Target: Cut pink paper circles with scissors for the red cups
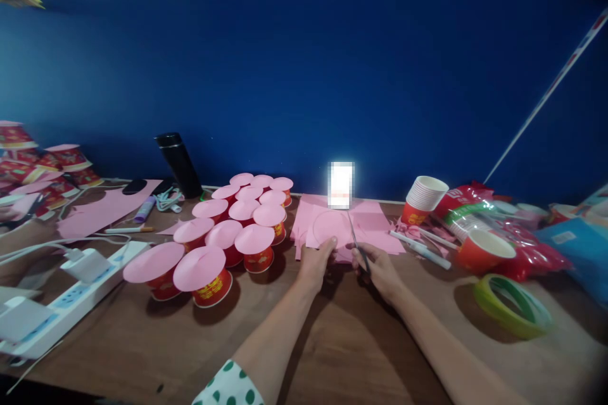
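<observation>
My left hand (316, 261) pinches the near edge of a pink paper sheet (327, 226) that has a circle drawn on it. My right hand (380, 269) grips a pair of scissors (356, 243), blades pointing away into the pink paper. More pink sheets (370, 218) lie stacked under and behind it, by the blue wall. Both forearms reach out over the brown table (342, 342).
Several upturned red paper cups with pink paper discs (232, 237) stand to the left. A white power strip (71, 291), black flask (178, 164) and glue stick (144, 209) lie further left. On the right are stacked cups (422, 199), a red cup (482, 250), pens (422, 248) and a green tape roll (513, 305).
</observation>
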`<state>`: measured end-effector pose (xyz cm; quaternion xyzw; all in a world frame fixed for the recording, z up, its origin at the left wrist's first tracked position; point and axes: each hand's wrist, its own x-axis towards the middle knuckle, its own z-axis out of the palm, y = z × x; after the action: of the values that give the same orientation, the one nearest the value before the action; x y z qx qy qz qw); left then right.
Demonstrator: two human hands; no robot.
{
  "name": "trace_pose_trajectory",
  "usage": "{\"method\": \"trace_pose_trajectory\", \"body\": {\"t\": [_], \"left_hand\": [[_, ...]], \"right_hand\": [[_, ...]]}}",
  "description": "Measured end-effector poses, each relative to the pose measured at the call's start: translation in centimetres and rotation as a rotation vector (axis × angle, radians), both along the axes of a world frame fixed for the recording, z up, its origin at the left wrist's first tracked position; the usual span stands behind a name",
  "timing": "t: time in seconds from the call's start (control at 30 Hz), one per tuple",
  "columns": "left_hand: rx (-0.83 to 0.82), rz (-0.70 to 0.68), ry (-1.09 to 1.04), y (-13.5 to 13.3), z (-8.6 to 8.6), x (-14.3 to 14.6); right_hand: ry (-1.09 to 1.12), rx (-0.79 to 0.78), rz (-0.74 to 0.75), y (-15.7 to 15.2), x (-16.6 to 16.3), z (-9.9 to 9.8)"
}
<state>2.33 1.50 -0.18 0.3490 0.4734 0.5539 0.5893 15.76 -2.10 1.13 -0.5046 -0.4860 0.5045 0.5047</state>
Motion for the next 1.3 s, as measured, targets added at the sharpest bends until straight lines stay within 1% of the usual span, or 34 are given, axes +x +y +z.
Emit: {"method": "trace_pose_trajectory", "body": {"t": [0.3,0.63,0.9,1.13,1.3], "left_hand": [[0.069,-0.016,-0.009,0.0,-0.5,0.0],[0.068,-0.002,-0.004,0.0,-0.3,0.1],[0.082,-0.004,0.021,0.3,-1.1,0.1],[0.023,-0.012,0.043,0.1,-0.4,0.0],[0.027,-0.017,0.032,0.2,-0.5,-0.1]], "right_hand": [[0.021,-0.027,-0.009,0.0,0.0,-0.1],[0.007,-0.011,-0.007,0.1,0.1,-0.1],[0.006,0.005,-0.005,0.1,0.1,0.1],[0.011,-0.016,-0.004,0.0,0.1,0.2],[-0.001,-0.017,0.001,0.1,0.2,0.2]]}}
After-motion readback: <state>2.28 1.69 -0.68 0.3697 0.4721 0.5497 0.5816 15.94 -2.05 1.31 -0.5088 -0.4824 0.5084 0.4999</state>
